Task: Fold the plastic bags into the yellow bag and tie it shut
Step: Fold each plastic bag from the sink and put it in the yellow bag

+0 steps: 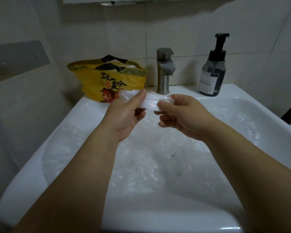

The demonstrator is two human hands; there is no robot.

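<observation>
A folded clear plastic bag (150, 100) is stretched between both hands above the sink. My left hand (126, 113) grips its left end, thumb on top. My right hand (180, 113) pinches its right end, fingers curled round it. Behind them, on the sink's back left corner, stands the yellow bag (107, 79) with black handles and a cartoon print. Its mouth is open and pale plastic shows inside. Several loose clear plastic bags (141, 165) lie crumpled in the basin under my forearms.
The white sink (225, 93) fills the lower view. A metal tap (164, 71) rises at the back middle, close to the yellow bag. A dark pump soap bottle (212, 69) stands at the back right. Tiled wall behind and to the left.
</observation>
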